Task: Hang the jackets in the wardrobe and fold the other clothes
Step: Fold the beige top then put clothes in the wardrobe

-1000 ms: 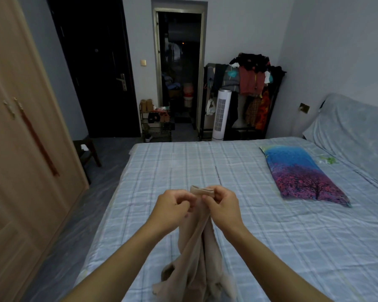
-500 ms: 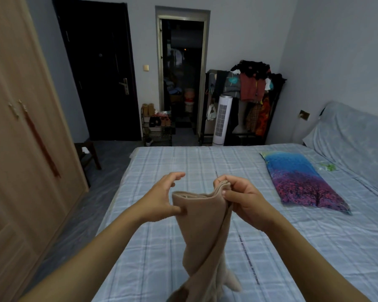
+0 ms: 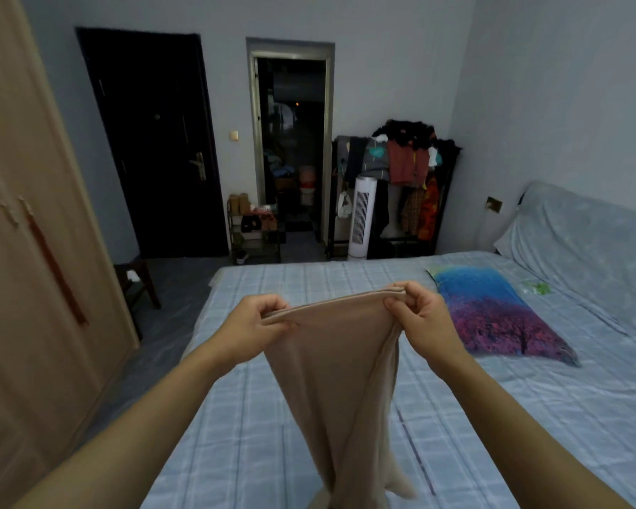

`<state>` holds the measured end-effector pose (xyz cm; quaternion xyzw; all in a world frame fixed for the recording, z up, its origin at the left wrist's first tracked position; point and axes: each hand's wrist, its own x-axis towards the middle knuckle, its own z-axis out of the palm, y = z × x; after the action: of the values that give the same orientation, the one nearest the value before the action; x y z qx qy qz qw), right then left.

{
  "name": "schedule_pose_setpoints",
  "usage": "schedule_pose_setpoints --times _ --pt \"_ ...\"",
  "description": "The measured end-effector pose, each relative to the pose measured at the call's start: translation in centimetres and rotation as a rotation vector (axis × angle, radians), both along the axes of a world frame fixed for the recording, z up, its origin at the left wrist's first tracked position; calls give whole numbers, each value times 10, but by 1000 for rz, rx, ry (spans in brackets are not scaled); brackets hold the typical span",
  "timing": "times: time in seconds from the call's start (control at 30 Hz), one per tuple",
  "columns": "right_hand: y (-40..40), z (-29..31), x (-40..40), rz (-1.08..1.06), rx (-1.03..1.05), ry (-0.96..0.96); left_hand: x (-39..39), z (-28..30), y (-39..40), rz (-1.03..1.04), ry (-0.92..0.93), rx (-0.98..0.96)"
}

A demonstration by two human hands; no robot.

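A beige, soft fabric garment point(image 3: 331, 365) is held up over the bed with the blue checked sheet point(image 3: 492, 416), its top edge stretched between both hands. The left end is pinched by the curled fingers of the left hand point(image 3: 254, 325), the right end by the right hand point(image 3: 419, 317). The rest of the cloth hangs toward 6 o'clock, narrowing as it drops. A blue and purple tree-print pillow point(image 3: 492, 317) lies at 3 o'clock. A light wooden wardrobe point(image 3: 26, 288), doors closed, stands at 9 o'clock.
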<state>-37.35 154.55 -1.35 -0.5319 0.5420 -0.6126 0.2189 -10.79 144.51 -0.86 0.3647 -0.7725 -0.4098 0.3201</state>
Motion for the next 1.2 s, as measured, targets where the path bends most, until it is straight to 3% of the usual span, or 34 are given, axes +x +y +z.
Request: schedule_pose_setpoints --times 0.13,0.27,0.37,0.6,1.0,1.2 --pt "-25 53 1 -90 -171 -17 -9 69 -6 150 139 -203" --pt "-36 124 -1 -98 -341 31 -2 146 0 119 302 -372" --pt "-31 153 -1 -81 -442 51 11 175 11 97 324 -430" --pt "-7 105 14 -46 -213 35 26 145 31 169 175 -385" --pt "14 130 21 115 -353 -77 37 147 46 8 631 -235" --pt "-15 120 12 122 -266 -93 23 137 30 95 680 -113"
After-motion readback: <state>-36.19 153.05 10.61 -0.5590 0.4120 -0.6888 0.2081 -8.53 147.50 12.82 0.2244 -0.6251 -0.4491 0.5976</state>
